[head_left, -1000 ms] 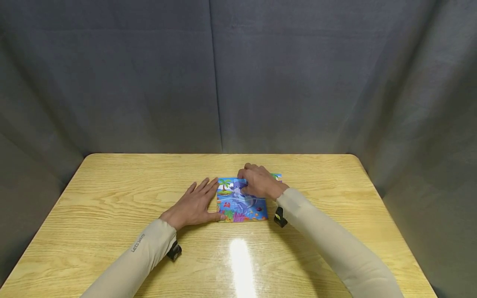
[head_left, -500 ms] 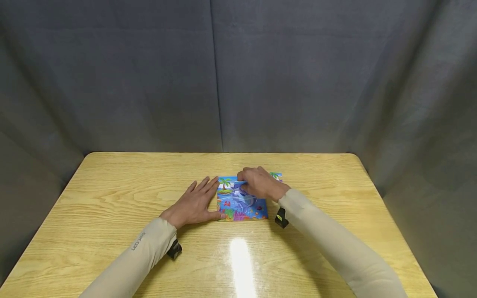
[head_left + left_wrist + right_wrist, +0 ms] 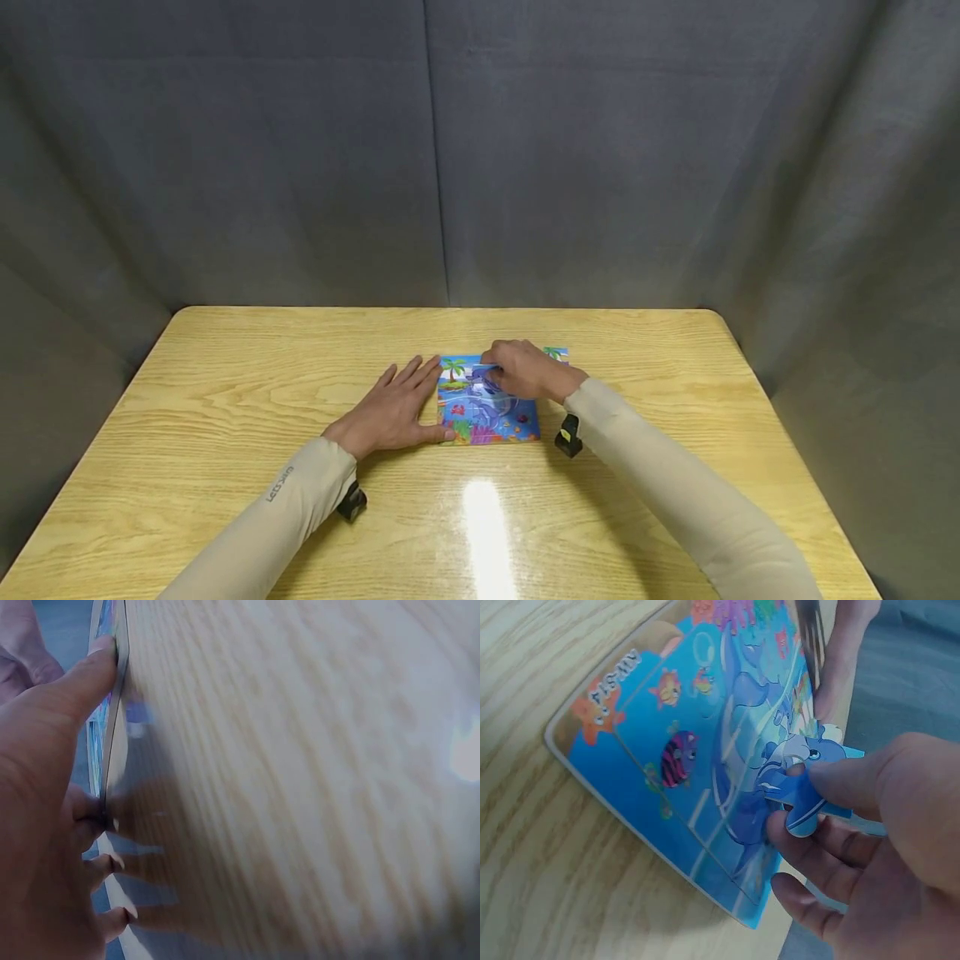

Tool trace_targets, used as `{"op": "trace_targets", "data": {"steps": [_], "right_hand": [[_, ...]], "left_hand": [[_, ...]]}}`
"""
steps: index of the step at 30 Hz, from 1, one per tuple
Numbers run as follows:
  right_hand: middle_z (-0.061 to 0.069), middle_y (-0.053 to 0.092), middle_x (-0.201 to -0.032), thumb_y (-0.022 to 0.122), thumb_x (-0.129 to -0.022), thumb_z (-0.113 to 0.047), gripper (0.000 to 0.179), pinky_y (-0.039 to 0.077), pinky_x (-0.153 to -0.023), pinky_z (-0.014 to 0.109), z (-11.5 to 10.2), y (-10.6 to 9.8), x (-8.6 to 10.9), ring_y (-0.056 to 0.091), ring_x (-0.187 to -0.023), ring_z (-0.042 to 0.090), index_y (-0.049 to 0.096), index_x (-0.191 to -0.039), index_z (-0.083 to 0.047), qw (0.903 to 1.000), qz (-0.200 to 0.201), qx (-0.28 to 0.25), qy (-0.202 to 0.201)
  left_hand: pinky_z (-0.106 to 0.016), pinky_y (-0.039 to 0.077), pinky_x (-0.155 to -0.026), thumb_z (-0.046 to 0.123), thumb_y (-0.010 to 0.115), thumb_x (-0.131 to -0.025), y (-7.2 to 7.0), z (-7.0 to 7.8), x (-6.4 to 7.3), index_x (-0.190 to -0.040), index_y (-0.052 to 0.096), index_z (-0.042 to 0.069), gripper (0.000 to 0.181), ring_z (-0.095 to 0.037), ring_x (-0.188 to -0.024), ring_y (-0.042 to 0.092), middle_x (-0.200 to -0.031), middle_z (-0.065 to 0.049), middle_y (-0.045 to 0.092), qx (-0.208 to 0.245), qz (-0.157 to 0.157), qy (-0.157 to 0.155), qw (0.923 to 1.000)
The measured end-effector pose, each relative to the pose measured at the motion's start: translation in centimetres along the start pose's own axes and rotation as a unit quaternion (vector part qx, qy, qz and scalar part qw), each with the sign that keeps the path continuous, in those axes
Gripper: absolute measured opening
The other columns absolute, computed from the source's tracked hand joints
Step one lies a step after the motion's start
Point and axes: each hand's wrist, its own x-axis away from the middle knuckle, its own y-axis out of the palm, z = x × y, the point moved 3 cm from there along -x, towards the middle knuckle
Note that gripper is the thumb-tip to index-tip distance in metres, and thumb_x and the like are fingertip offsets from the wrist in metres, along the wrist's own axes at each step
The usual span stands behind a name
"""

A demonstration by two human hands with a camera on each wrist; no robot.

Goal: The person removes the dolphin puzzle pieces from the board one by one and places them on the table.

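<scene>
A jigsaw board (image 3: 491, 429) with a sea picture of dolphins, fish and a palm tree lies on the table. My left hand (image 3: 390, 417) rests at its left side, fingers spread and straight, the thumb touching the lower left corner. In the left wrist view, the thumb (image 3: 82, 682) lies on the board's edge. Over the board's upper part is my right hand (image 3: 528, 372). The right wrist view shows it pinching a blue puzzle piece (image 3: 825, 769) with a dolphin's eye between thumb and fingers. The piece is tilted at the picture; whether it touches the board is unclear.
Just beyond the right hand, a bit with a green palm (image 3: 556, 353) shows, partly hidden by that hand. The wooden table (image 3: 247, 367) has rounded far corners. Grey curtains (image 3: 300, 167) hang behind it and at both sides.
My right hand has moved slightly toward me and to the right, still holding the puzzle piece, which now shows less above the board. The left hand has stayed in place.
</scene>
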Motion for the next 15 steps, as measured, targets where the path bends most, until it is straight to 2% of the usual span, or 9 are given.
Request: {"op": "trace_targets", "data": {"steps": [7, 15], "right_hand": [[-0.002, 0.043, -0.073, 0.049, -0.111, -0.006, 0.030, 0.035, -0.066, 0.028, 0.1, -0.3, 0.3, 0.039, -0.063, 0.012, 0.051, -0.082, -0.012, 0.9980, -0.012, -0.061, 0.010], [-0.002, 0.038, -0.075, 0.049, -0.112, -0.007, 0.027, 0.034, -0.071, 0.031, 0.7, -1.1, 0.8, 0.035, -0.068, 0.013, 0.053, -0.085, -0.009, 0.9987, 0.014, -0.049, 0.003]], "left_hand": [[-0.065, 0.014, -0.135, 0.074, 0.063, -0.095, -0.1, 0.1, -0.1, -0.171, 0.021, 0.007, 0.110, -0.037, -0.169, 0.013, -0.182, -0.007, 0.015, 0.000, 0.001, 0.005, 1.0000], [-0.065, 0.012, -0.135, 0.075, 0.062, -0.095, 0.1, 0.2, -0.1, -0.171, 0.021, 0.008, 0.110, -0.036, -0.169, 0.012, -0.182, -0.007, 0.013, 0.003, -0.004, 0.001, 1.0000]]}}
